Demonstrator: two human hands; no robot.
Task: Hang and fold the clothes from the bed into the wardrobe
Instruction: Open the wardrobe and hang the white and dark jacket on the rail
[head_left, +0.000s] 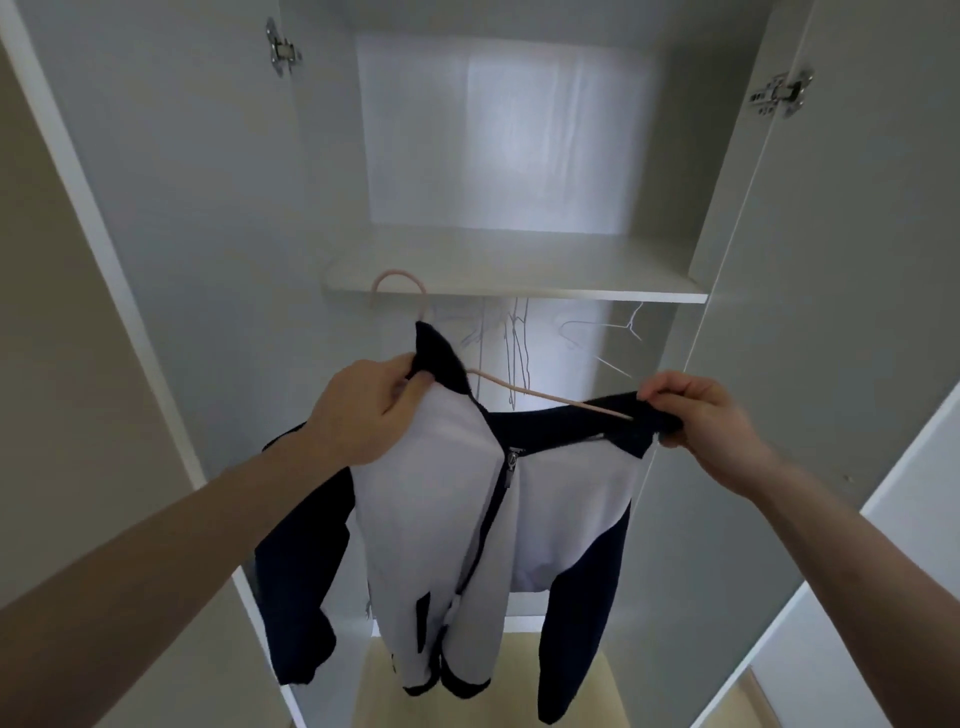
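Wardrobe (249, 208): seen open from the front, both doors swung wide, a hinge (283, 49) on each side panel.
Shelf (519, 275): set across the upper part; several thin wire hangers (602, 332) are seen just below its front edge.
Jacket (467, 519): white body, dark navy sleeves and collar, zip partly closed; held up in front of the opening, below the shelf, on a pink hanger (397, 283) whose hook reaches the shelf's front edge near its left end.
Left hand (363, 410): fingers and thumb are clamped on the dark collar at the left shoulder.
Right hand (701, 415): fingertips are pinched together on the dark fabric at the right shoulder, over the hanger's arm.
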